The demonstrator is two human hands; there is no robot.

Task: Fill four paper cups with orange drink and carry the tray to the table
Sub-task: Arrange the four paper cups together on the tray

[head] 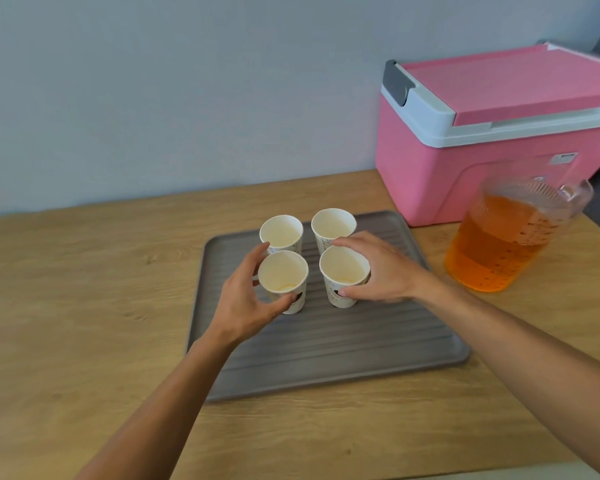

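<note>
Frame centre, grey tray: left hand fingers curl round lower-left paper cup; right hand fingers curl round lower-right paper cup. Both seemingly near-empty. At right, orange drink pitcher on desk. Risk: a squeeze buckles thin walls, or a nudge topples them.

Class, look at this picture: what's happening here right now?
A person's left hand grips the near-left cup and the right hand grips the near-right cup on a grey tray; two more cups stand behind them. The jug of orange drink stands untouched to the right, beside a pink cooler.
</note>
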